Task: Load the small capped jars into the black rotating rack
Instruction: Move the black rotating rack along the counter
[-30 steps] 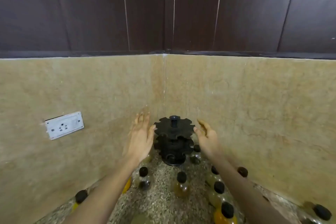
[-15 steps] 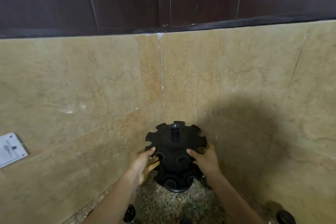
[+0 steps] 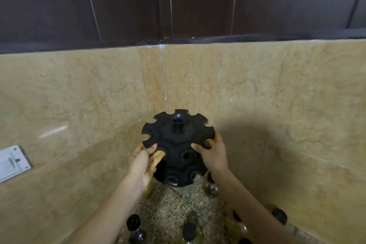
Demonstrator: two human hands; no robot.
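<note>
Gripping the black notched plastic rack at the speckled granite worktop's back corner, left hand and right hand clasping opposite sides; black-capped jars crowding nearby.

No text, brand, number or sign can be read anywhere in this view. The white rectangular plastic wall plate at the far left edge, set on the beige stone wall, carries only faint dark marks too blurred to tell as letters. The round black caps of the small jars near the bottom edge show no legible print.
</note>
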